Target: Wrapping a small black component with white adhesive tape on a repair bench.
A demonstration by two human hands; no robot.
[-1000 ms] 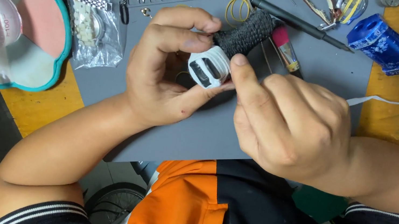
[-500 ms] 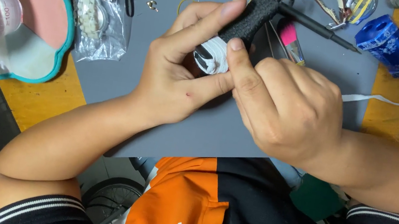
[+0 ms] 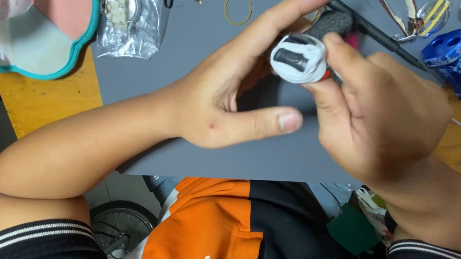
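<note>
Right hand (image 3: 379, 111) grips a small white-and-black round part (image 3: 298, 58) between its fingertips, held above the grey mat (image 3: 205, 55) on the tabletop (image 3: 39, 105). Left hand (image 3: 239, 80) is open, fingers extended, index finger alongside the part, thumb apart below it. A black textured piece (image 3: 333, 22) shows just behind the part.

White-and-black watch case (image 3: 298, 58) w/ black textured strap (image 3: 333, 22), grey mat (image 3: 206, 49), blue sharpener (image 3: 460, 63), orange-black shirt (image 3: 211, 240).

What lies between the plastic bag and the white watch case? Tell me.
In the head view, bare grey mat with a yellow rubber band lies between the plastic bag and white watch case.
</note>
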